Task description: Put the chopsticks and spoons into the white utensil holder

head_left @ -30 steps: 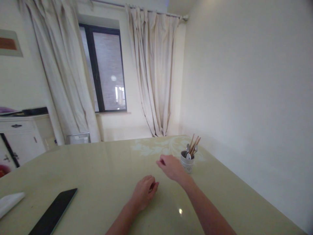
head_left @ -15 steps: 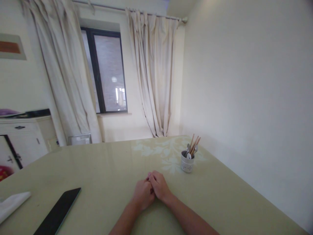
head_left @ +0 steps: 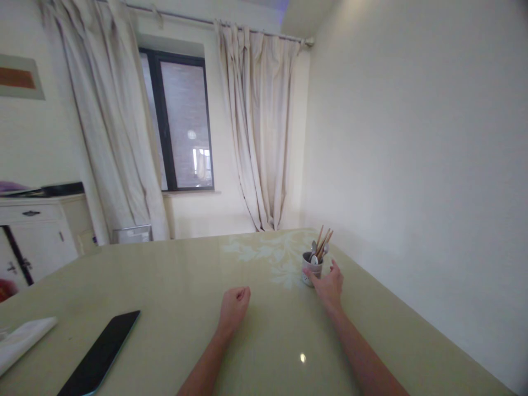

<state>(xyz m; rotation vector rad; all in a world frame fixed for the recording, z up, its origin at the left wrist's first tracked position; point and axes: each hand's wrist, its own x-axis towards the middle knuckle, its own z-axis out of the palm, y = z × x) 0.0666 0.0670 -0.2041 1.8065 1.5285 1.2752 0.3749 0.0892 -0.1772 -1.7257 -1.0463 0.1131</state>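
One white utensil cup (head_left: 310, 270) | spoons, chopsticks upright | right hand (head_left: 330, 286) touching

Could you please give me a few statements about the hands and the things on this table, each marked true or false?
1. The right hand is at the white utensil holder. True.
2. The left hand lies flat and open on the table. False: it is curled into a loose fist.
3. The utensil holder contains spoons and wooden sticks. True.
4. The dark tablet lies beside the right hand. False: it lies far to the left, near the white cloth.
5. The two hands are clasped together. False: they are apart.
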